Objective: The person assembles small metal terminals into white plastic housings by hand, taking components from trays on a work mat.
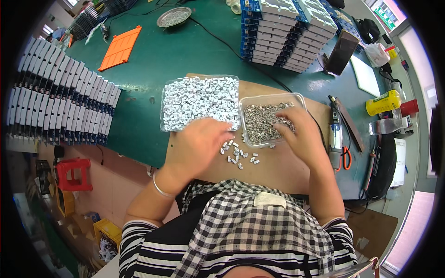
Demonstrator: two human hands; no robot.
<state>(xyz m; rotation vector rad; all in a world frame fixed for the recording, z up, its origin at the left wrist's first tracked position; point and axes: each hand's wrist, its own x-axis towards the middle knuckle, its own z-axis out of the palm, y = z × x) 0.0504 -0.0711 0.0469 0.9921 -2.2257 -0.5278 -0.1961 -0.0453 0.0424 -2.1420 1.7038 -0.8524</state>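
My left hand (200,142) is at the near right corner of a clear tub (163,116) heaped with small white blocks (199,99). Its fingers are curled together and slightly blurred; whatever may be between them is hidden. Just beyond those fingertips, several small silver-white pieces (238,153) lie loose on a brown board (273,171). On the right, a clear plastic box (273,97) holds a pile of small metal screws (262,121). My right hand (300,134) reaches over its right side, thumb and forefinger apart above the screws.
Stacks of grey-and-blue modules stand at left (60,92) and far right (282,37). A metal dish (174,17) and an orange plastic tray (120,47) lie at the back. Right of the board are an electric screwdriver (334,134), orange-handled scissors (345,157), a phone (341,53) and bottles (384,103).
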